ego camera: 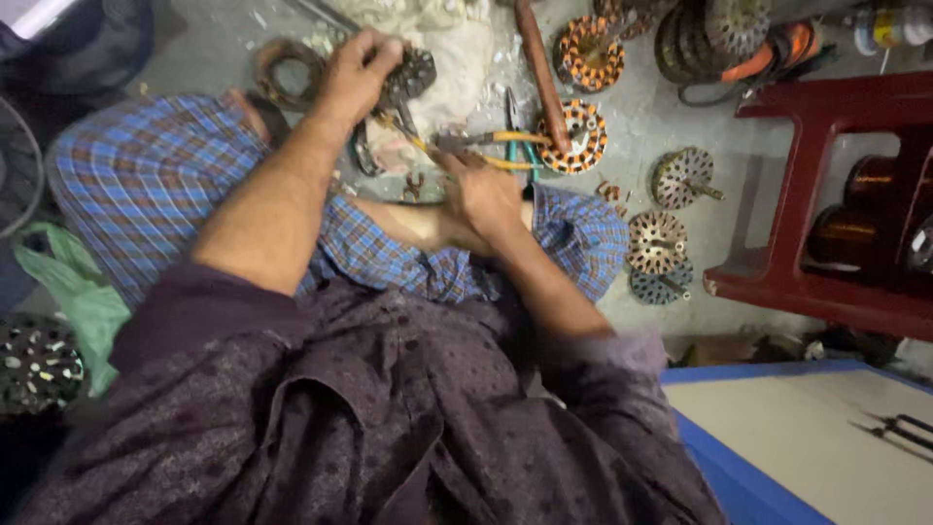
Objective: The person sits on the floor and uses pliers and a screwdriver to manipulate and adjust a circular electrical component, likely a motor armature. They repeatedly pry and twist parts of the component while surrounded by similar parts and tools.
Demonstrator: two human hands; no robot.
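**Floor work: both hands on a motor part, pliers in the right**

Person sat on the concrete floor [671, 107], legs in blue checked cloth [146, 175] stretched out ahead, so the work sat just past the knees within reach. Dark red plastic stool [807, 194] stood on the right, copper wire spools [855, 209] tucked inside it, likely to keep them off the floor. Blue-edged board [807, 437] lay at lower right.

Left hand [358, 73] was closed around a dark round stator part [413, 73], lifted over a pile of pale rags [457, 49], probably to steady it. Right hand [486, 194] sat lower, fingers curled on yellow-handled pliers [486, 141] pointing toward that part. Exact jaw contact couldn't be made out.

Clutter close by: orange-wound stators [578, 136] just beyond the pliers, a wooden handle [539, 68] lying across them, bare rotor discs [656, 243] farther right. The wound stators and the handle crowded the space beside the right hand. Green bag [68, 282] lay at left.
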